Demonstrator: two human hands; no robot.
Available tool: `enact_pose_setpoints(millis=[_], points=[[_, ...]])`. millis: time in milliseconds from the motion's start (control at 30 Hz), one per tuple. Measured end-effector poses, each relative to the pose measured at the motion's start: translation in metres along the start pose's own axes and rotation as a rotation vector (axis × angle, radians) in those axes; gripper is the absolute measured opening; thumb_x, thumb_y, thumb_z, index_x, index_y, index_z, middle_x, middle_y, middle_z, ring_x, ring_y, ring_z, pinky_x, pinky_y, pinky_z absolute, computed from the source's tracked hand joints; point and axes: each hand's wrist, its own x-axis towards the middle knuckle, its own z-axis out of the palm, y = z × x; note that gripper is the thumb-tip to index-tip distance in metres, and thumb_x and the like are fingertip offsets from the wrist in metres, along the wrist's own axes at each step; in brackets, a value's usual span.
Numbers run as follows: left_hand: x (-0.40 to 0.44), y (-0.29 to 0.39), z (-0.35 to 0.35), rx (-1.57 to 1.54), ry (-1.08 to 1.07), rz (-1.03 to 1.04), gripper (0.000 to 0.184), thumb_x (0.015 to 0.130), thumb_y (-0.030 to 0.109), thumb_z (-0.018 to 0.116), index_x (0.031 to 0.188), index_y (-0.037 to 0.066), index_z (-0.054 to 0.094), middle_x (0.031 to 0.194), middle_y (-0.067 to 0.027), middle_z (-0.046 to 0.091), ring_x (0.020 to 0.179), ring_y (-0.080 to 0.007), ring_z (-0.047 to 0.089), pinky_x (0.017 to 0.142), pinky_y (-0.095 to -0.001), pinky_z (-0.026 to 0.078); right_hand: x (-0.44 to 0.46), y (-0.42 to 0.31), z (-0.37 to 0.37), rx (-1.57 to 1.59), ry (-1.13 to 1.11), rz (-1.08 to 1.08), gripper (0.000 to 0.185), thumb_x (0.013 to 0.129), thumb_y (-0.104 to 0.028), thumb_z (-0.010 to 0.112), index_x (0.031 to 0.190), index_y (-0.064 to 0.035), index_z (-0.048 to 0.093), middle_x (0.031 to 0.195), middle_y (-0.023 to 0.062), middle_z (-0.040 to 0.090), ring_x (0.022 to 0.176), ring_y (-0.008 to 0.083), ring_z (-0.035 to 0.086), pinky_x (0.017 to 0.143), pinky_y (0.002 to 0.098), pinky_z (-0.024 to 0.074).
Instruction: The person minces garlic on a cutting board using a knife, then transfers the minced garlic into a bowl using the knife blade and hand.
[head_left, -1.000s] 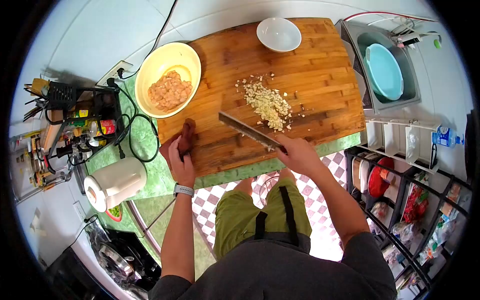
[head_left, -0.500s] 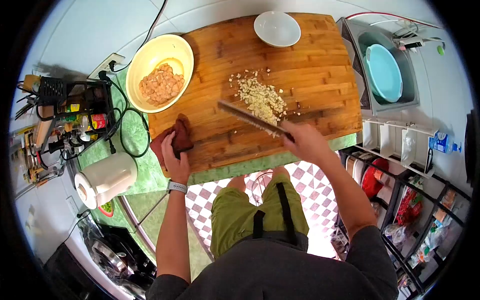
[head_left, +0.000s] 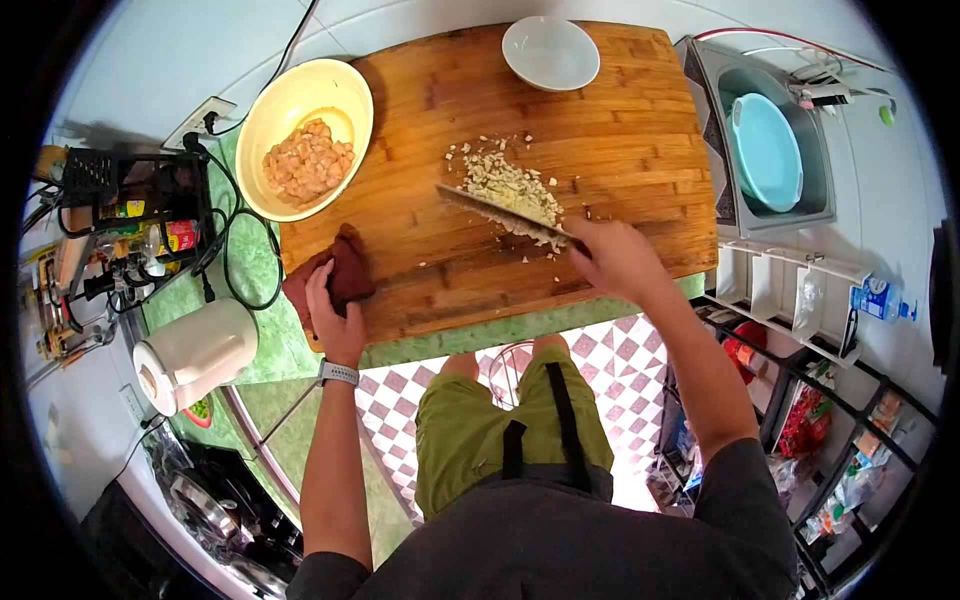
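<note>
Jutting leftward from right hand point(head_left: 618, 262): knife point(head_left: 505, 214)

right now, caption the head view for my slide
Right hand holds a knife at the edge of chopped pale pieces on a wooden board; left hand on a dark red cloth.

Maroon cloth point(head_left: 350, 273), pale yellow bowl point(head_left: 300, 92)

One cutting board point(head_left: 620, 130), one knife point(head_left: 503, 212), one cloth point(head_left: 350, 270), one white bowl point(head_left: 550, 56), one yellow bowl point(head_left: 288, 98), one blue basin point(head_left: 768, 152)
</note>
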Motion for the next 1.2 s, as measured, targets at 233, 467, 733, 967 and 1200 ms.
enact_pose_setpoints(millis=[233, 467, 733, 967, 1200], points=[[-0.001, 0.003, -0.001, 0.008, -0.006, -0.021, 0.064, 0.078, -0.007, 0.057, 0.141, 0.002, 0.057, 0.14, -0.022, 0.057, 0.135, -0.0404, 0.053, 0.119, -0.0445, 0.037, -0.017, 0.005, -0.027, -0.035, -0.155, -0.053, 0.026, 0.093, -0.024, 0.066, 0.115, -0.0119, 0.06, 0.078, 0.0222, 0.068, 0.076, 0.0468, 0.067, 0.069, 0.0583, 0.0524], [-0.002, 0.005, 0.001, 0.027, 0.004, -0.041, 0.066, 0.076, -0.008, 0.058, 0.142, 0.002, 0.057, 0.14, -0.022, 0.056, 0.134, -0.0403, 0.053, 0.118, -0.0447, 0.039, -0.027, 0.029, -0.023, -0.155, -0.362, -0.141, 0.02, 0.094, -0.027, 0.063, 0.107, -0.0123, 0.057, 0.073, 0.0216, 0.067, 0.071, 0.0468, 0.067, 0.067, 0.0597, 0.0533], [-0.002, 0.016, 0.0, 0.063, 0.002, -0.044, 0.067, 0.076, -0.01, 0.059, 0.142, 0.003, 0.056, 0.141, -0.0218, 0.056, 0.135, -0.0403, 0.052, 0.118, -0.0446, 0.039, 0.023, 0.049, -0.039, -0.115, -0.119, -0.136, 0.02, 0.094, -0.025, 0.066, 0.105, -0.0097, 0.058, 0.079, 0.0201, 0.069, 0.077, 0.0462, 0.068, 0.068, 0.0575, 0.0527], [-0.004, 0.018, -0.002, 0.058, -0.01, -0.075, 0.07, 0.074, -0.012, 0.058, 0.142, 0.003, 0.056, 0.143, -0.0193, 0.056, 0.136, -0.0396, 0.052, 0.12, -0.0439, 0.037, 0.014, 0.0, -0.027, 0.015, -0.178, -0.14, 0.022, 0.095, -0.025, 0.062, 0.11, -0.01, 0.057, 0.081, 0.0223, 0.069, 0.079, 0.0458, 0.069, 0.071, 0.0587, 0.0547], [-0.004, 0.015, -0.005, 0.036, -0.017, -0.081, 0.07, 0.073, -0.012, 0.06, 0.141, 0.004, 0.057, 0.143, -0.0193, 0.055, 0.135, -0.0395, 0.052, 0.119, -0.0435, 0.038, 0.022, -0.037, 0.007, -0.087, -0.364, -0.19, 0.02, 0.097, -0.026, 0.059, 0.11, -0.0101, 0.057, 0.081, 0.0198, 0.07, 0.079, 0.0441, 0.07, 0.07, 0.0578, 0.0547]])
